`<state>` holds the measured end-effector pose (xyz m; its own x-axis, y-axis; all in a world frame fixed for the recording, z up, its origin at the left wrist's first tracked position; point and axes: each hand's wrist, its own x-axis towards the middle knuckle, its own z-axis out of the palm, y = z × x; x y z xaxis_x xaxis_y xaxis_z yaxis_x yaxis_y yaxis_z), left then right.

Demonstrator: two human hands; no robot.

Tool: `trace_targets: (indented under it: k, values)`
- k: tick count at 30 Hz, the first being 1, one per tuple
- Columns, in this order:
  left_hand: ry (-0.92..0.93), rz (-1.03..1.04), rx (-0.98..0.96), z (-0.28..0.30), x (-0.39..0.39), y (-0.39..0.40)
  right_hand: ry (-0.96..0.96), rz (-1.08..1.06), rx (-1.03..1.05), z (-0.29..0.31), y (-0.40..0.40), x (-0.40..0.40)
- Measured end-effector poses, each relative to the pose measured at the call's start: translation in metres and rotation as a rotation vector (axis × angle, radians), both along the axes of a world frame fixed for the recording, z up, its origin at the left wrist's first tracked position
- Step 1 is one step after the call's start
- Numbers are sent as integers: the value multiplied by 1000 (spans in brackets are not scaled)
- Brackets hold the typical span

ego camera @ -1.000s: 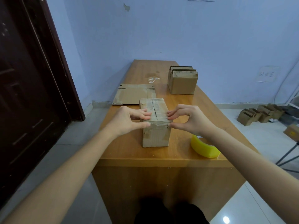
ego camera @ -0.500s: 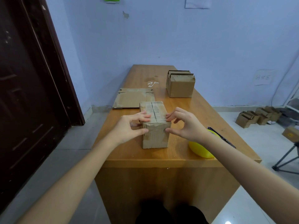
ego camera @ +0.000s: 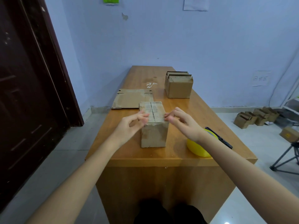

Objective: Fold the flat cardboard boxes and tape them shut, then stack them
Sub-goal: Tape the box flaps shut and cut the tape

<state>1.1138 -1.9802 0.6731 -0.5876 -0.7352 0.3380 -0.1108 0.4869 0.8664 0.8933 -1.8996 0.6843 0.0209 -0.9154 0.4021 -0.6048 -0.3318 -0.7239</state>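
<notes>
A folded cardboard box (ego camera: pixel 153 126) stands on the wooden table (ego camera: pixel 161 156), with clear tape across its near top edge. My left hand (ego camera: pixel 131 125) is at the box's upper left edge, fingers mostly straight and blurred, touching the side. My right hand (ego camera: pixel 182 122) is at the upper right edge, fingertips bent against the taped corner. A flat cardboard box (ego camera: pixel 132 98) lies behind it on the left. Another folded box (ego camera: pixel 178 88) with its top flaps up stands at the back right. A yellow tape roll (ego camera: pixel 196 147) sits under my right wrist.
A black cutter (ego camera: pixel 218 137) lies by the tape roll near the table's right edge. Several small boxes (ego camera: pixel 255 117) sit on the floor at the right, near a tripod leg (ego camera: pixel 289 156). A dark door (ego camera: pixel 24 94) fills the left.
Both hands have slid from the top of the box out to its upper side edges, and their grip has loosened. The head camera has tilted up slightly.
</notes>
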Motion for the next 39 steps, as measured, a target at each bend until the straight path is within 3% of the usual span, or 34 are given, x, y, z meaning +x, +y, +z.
trace_targets:
  k: [1, 5, 9, 12, 15, 24, 33, 39]
  values:
    - [-7, 37, 8, 3, -3, 0, -21, -34, 14, 4, -2, 2]
    - [-109, 194, -166, 7, -10, 0, 199, -150, -69, 7, -12, 10]
    - [-130, 142, -240, 3, -3, -5, 271, -58, -141, 1, -11, -1]
    - [-139, 162, -528, -10, -6, -3, 358, -32, -323, -14, -12, -2]
    - [-125, 206, -766, -23, -7, -1, 321, -63, -383, -33, -14, 3]
    - [46, 344, -474, -31, -19, 11, -62, -261, -382, -47, -15, 33]
    - [52, 202, -357, -22, -12, 6, 106, -108, -407, -34, -9, 18]
    - [-195, 195, -420, -8, -1, 5, 41, -21, -160, -22, 3, 6]
